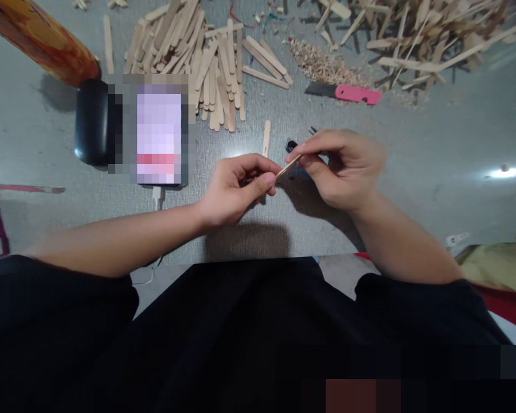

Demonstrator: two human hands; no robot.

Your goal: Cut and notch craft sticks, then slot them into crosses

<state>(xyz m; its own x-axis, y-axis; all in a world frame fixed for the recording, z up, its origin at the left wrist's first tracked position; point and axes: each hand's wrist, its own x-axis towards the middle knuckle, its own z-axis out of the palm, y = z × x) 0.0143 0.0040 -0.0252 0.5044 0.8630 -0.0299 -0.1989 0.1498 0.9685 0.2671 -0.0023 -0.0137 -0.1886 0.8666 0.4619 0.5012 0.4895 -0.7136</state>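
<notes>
Between my two hands a thin wooden craft stick (288,166) is held edge-on, slanting up to the right. My left hand (243,186) pinches its lower end with thumb and fingers. At the upper end, the thumb and fingertips of my right hand (341,166) are closed on it. Another craft stick (266,137), with small marks or holes, lies on the table just beyond. Behind my right fingers sits a small black object (291,145), partly hidden, with something blue near it; I cannot make out what it is.
A pile of craft sticks (223,74) lies at the back. Near it are a pink-handled cutter (358,94), wood shavings (322,63) and a heap of stick pieces (430,46). On the left are a phone (159,132) with a cable, a black case (92,123) and an orange cylinder (55,40).
</notes>
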